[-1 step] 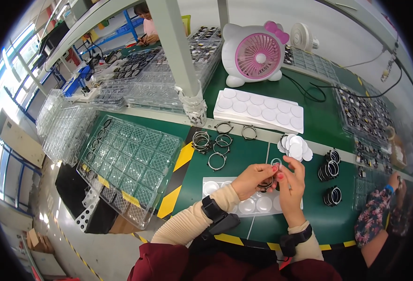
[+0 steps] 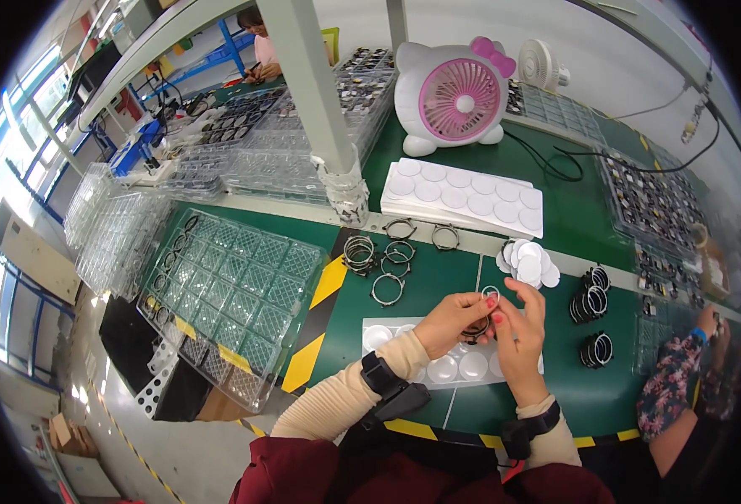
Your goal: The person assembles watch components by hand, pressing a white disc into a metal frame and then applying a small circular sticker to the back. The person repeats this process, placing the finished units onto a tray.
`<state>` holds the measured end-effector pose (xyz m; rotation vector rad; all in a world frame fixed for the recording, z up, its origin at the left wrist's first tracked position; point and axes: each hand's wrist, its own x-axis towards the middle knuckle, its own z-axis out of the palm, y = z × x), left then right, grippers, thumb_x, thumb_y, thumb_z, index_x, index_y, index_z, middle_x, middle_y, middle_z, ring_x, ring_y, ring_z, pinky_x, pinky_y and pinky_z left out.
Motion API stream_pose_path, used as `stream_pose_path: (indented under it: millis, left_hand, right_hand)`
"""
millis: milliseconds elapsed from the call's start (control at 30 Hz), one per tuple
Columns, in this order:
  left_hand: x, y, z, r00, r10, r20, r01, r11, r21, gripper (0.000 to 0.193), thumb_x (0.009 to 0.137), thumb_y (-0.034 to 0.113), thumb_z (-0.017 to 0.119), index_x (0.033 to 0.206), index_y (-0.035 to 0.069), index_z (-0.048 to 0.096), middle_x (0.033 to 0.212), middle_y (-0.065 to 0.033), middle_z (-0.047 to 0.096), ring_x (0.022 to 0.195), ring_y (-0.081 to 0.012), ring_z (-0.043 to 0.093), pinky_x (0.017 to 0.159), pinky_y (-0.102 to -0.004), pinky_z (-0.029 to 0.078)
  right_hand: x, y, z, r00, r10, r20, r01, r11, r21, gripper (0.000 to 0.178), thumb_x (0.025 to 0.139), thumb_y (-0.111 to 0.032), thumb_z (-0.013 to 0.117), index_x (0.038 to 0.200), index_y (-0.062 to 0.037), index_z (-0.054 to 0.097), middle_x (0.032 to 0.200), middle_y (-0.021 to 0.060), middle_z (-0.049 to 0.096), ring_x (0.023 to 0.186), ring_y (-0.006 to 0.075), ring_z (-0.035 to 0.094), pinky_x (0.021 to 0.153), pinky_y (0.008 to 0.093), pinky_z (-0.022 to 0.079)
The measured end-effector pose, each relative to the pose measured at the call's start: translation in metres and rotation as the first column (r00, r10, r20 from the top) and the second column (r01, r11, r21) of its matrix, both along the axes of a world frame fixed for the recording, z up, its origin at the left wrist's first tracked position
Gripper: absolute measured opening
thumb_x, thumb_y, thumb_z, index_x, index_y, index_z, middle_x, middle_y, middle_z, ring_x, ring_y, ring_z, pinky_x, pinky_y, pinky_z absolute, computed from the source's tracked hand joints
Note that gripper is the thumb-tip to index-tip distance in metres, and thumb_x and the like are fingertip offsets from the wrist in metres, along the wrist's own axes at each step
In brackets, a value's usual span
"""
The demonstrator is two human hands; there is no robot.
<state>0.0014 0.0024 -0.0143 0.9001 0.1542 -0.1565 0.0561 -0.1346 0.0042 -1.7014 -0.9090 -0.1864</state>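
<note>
Over near green bench (image 2: pixel 589 399) — holding dark ring (image 2: pixel 474 334) in left hand (image 2: pixel 449 324), crooking right hand (image 2: pixel 520 343) alongside — whether gripping, cannot tell.

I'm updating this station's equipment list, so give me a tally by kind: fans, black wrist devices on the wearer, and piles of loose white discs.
Fans: 2 (pink-and-white cat-shaped fan, plain white fan)
Black wrist devices: 2 (left one, right one)
Loose white disc pile: 1
Total: 5

Green workbench (image 2: pixel 585 206): bore 1 pink-and-white fan (image 2: pixel 463 102), stacked white sheets (image 2: pixel 461 198), piled white discs (image 2: pixel 528 267), dark rings (image 2: pixel 590 306) in groups.
</note>
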Motion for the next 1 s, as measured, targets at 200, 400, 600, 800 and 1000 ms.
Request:
stream_pose_path:
  millis: [200, 400, 600, 800, 1000]
  left_hand:
    - [-0.001, -0.005, 0.003, 0.985, 0.143, 0.102, -0.167, 0.942, 0.292, 0.017, 0.090, 0.018, 0.050, 0.086, 0.004, 0.058, 0.071, 0.0005, 0.056, 0.061, -0.0050, 0.051, 0.055, -0.0189, 0.041]
    - [0.000, -0.003, 0.002, 0.935, 0.183, 0.304, -0.325, 0.788, 0.522, 0.015, 0.089, 0.011, 0.050, 0.094, 0.000, 0.058, 0.081, -0.0025, 0.059, 0.073, -0.0073, 0.054, 0.064, -0.0209, 0.045]
    - [-0.005, -0.002, 0.002, 0.929, 0.223, 0.295, -0.353, 0.771, 0.530, 0.014, 0.088, 0.005, 0.047, 0.087, -0.002, 0.059, 0.083, -0.0051, 0.059, 0.071, -0.0109, 0.054, 0.064, -0.0220, 0.044]
    - [0.000, -0.012, 0.002, 0.859, 0.130, 0.496, -0.436, 0.694, 0.573, 0.019, 0.087, 0.003, 0.045, 0.076, -0.006, 0.057, 0.076, -0.0064, 0.058, 0.066, -0.0150, 0.054, 0.062, -0.0232, 0.043]
    - [-0.002, -0.005, -0.006, 0.914, 0.187, 0.360, -0.353, 0.801, 0.482, 0.023, 0.090, 0.011, 0.043, 0.080, -0.006, 0.056, 0.074, -0.0096, 0.056, 0.064, -0.0153, 0.053, 0.060, -0.0256, 0.044]
  right_hand:
    - [-0.003, -0.002, 0.006, 0.948, 0.059, 0.313, -0.023, 0.993, -0.119, 0.031, 0.070, -0.005, 0.064, 0.100, 0.0033, 0.060, 0.114, 0.0166, 0.052, 0.102, 0.0340, 0.048, 0.086, 0.0377, 0.040]
    - [0.001, -0.002, 0.001, 0.977, 0.114, 0.182, -0.120, 0.993, 0.021, 0.037, 0.071, -0.004, 0.061, 0.107, 0.0044, 0.055, 0.114, 0.0165, 0.053, 0.103, 0.0332, 0.049, 0.088, 0.0384, 0.039]
    - [0.001, -0.003, -0.009, 0.995, 0.100, -0.027, -0.093, 0.979, 0.179, 0.026, 0.079, -0.005, 0.059, 0.103, 0.0040, 0.056, 0.110, 0.0131, 0.055, 0.092, 0.0236, 0.056, 0.079, 0.0311, 0.044]
    - [0.022, -0.012, -0.023, 0.833, -0.035, -0.552, 0.211, 0.942, 0.259, 0.015, 0.085, -0.005, 0.055, 0.098, 0.0019, 0.057, 0.100, 0.0100, 0.059, 0.075, 0.0135, 0.059, 0.068, 0.0250, 0.047]
    - [0.012, -0.003, -0.022, 0.976, 0.131, -0.173, -0.072, 0.946, 0.315, 0.021, 0.083, -0.003, 0.055, 0.103, -0.0008, 0.058, 0.096, 0.0109, 0.061, 0.079, 0.0177, 0.059, 0.070, 0.0275, 0.048]
